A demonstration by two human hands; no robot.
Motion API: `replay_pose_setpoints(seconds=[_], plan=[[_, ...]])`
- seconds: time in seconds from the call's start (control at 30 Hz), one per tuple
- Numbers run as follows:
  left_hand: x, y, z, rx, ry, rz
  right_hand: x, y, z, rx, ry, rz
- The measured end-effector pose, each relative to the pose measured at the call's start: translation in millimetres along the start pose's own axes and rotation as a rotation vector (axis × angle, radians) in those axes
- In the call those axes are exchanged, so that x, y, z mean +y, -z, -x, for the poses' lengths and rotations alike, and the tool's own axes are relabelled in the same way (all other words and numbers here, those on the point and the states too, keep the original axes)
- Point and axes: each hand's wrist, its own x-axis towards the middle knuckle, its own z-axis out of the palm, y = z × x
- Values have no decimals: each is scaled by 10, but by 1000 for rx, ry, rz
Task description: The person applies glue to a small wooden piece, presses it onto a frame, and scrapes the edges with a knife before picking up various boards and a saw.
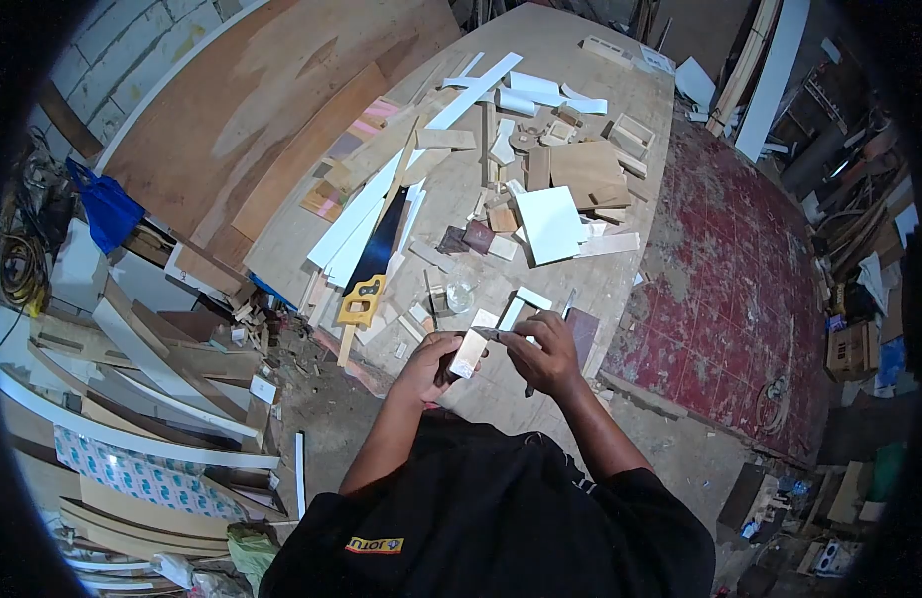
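Note:
My left hand (428, 365) is closed around a small pale wood block (469, 354), held over the near edge of the work table. My right hand (548, 356) grips a knife (492, 333), its short blade reaching to the block's upper right edge. Most of the knife's handle is hidden in the fist. Just beyond the hands lie a white-faced strip (524, 305) and a clear glass or plastic cup (460, 296). A brown sheet of sandpaper or similar (581, 333) lies partly behind my right hand.
On the left of the table (620, 100) rests a handsaw with a yellow handle (362, 301), among long white strips (356, 224). A white square panel (549, 225) and several wood offcuts crowd the middle. Right of the table is a dusty red floor (725, 289); curved boards (172, 344) stand at left.

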Motion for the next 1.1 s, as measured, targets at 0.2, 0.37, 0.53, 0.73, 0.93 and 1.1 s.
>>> replay_pose_setpoints(seconds=[0.2, 0.37, 0.53, 0.73, 0.93, 1.1], plan=[[1, 29, 10, -56, 22, 10, 87, 17, 31, 22, -33, 39], [-20, 86, 21, -79, 33, 58, 283, -101, 226, 92, -245, 4], [-61, -20, 13, -122, 76, 18, 192, -146, 95, 144, -403, -160], [-91, 42, 19, -174, 72, 90, 287, -269, 232, 62, -413, -276], [-78, 91, 9, -170, 84, 24, 224, -209, 151, 128, -508, -372], [-70, -6, 1, -169, 73, 7, 194, -214, 163, 32, -435, -385]])
